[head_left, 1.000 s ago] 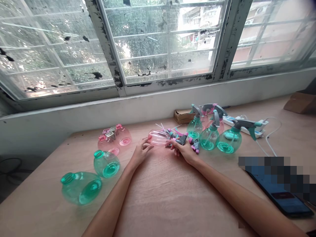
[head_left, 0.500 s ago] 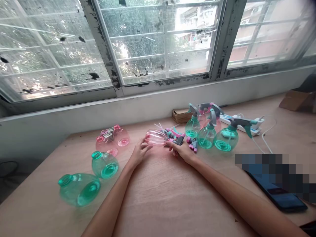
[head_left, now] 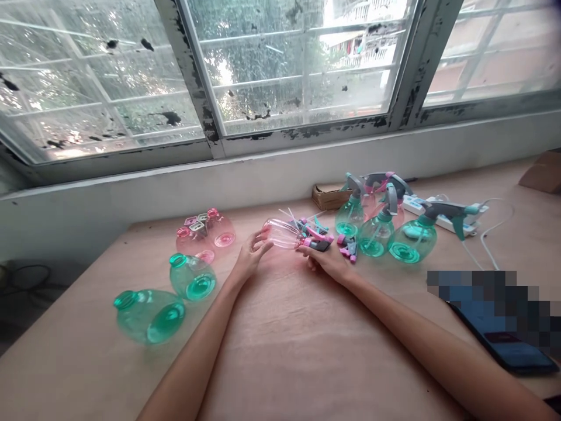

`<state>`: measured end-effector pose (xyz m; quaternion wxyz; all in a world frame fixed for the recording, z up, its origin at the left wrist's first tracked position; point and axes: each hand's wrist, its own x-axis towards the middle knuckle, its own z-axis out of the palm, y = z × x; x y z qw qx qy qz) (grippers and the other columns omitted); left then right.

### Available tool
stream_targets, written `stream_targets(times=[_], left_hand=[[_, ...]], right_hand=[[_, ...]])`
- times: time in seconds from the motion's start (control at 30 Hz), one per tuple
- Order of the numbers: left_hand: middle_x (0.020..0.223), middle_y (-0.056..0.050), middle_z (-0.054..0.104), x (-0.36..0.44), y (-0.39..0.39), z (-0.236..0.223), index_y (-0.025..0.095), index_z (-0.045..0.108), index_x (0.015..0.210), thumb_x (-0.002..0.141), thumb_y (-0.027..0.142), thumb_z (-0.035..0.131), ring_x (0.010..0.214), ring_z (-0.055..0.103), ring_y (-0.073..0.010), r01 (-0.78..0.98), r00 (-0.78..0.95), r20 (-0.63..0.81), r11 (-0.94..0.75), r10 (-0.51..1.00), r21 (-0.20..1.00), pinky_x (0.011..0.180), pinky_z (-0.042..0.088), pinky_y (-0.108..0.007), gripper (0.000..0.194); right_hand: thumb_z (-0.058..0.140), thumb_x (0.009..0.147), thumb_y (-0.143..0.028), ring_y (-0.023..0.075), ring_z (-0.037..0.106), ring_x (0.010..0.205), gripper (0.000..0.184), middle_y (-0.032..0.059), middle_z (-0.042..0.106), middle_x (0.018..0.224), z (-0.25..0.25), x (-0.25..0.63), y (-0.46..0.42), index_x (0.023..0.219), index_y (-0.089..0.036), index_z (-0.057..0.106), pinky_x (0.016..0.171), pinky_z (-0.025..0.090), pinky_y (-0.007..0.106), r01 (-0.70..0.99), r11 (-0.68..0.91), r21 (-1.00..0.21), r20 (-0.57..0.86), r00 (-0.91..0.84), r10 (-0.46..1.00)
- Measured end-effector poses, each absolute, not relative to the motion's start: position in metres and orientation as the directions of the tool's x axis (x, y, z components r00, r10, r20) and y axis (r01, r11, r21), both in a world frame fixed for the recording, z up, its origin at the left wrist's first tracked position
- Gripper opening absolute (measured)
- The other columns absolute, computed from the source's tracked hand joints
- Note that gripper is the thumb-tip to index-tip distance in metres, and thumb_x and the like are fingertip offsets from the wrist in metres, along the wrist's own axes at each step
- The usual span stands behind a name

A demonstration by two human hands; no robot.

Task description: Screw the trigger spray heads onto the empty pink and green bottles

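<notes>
A clear pink bottle (head_left: 281,234) lies on its side in the air above the table, its base toward the left. My left hand (head_left: 253,252) is closed round the base end, thumb in front. At the neck on the right, my right hand (head_left: 328,261) grips a grey and pink spray head (head_left: 319,242), which sits against the bottle's mouth. Whether its collar is fully seated I cannot tell. Behind the bottle lies a pile of loose spray heads (head_left: 319,224) with thin tubes, and more grey and pink heads (head_left: 349,249) lie right of my right hand.
Open green bottles (head_left: 193,278) and pink bottles (head_left: 221,229) stand on the left. Several bottles with spray heads (head_left: 376,234) are grouped at the right. Beyond are a cardboard box (head_left: 331,197), a power strip (head_left: 447,221) with cables and a phone (head_left: 499,339).
The spray head in my right hand has turned, so its pink trigger now shows on top. My left hand keeps its hold on the bottle. The camera view has shifted slightly.
</notes>
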<state>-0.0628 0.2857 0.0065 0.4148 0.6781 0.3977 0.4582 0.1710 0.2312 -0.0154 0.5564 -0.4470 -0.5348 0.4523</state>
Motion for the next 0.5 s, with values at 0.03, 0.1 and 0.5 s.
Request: stream_targets(times=[0.03, 0.1, 0.5], left_hand=[[0.141, -0.012, 0.057, -0.062, 0.285, 0.007, 0.02, 0.056, 0.127, 0.08, 0.043, 0.072, 0.122, 0.056, -0.0261, 0.152, 0.275, 0.294, -0.343, 0.915, 0.927, 0.104, 0.045, -0.041, 0.054], [0.143, -0.014, 0.054, -0.062, 0.284, 0.008, 0.02, 0.055, 0.129, 0.081, 0.042, 0.071, 0.121, 0.057, -0.0258, 0.14, 0.286, 0.297, -0.347, 0.911, 0.927, 0.102, 0.046, -0.042, 0.055], [0.116, -0.008, 0.069, -0.062, 0.279, 0.02, 0.015, 0.064, 0.119, 0.087, 0.055, 0.059, 0.114, 0.061, -0.0272, 0.151, 0.293, 0.22, -0.272, 0.931, 0.95, 0.101, 0.044, -0.036, 0.051]], right_hand=[[0.077, 0.074, -0.054, 0.0142, 0.055, 0.04, 0.04, -0.0004, 0.063, 0.055, -0.015, 0.171, 0.231, 0.079, -0.015, 0.071, 0.037, 0.044, 0.026, -0.062, 0.171, -0.983, 0.17, 0.014, 0.985], [0.078, 0.074, -0.053, 0.0149, 0.056, 0.042, 0.04, 0.0006, 0.065, 0.058, -0.015, 0.171, 0.232, 0.08, -0.015, 0.072, 0.037, 0.045, 0.026, -0.104, 0.156, -0.982, 0.156, 0.006, 0.988], [0.055, 0.088, -0.012, 0.0284, 0.069, 0.102, 0.03, 0.0094, 0.075, 0.111, -0.015, 0.17, 0.221, 0.115, -0.023, 0.066, 0.088, 0.05, 0.036, 0.486, 0.587, -0.647, 0.584, -0.179, 0.792]])
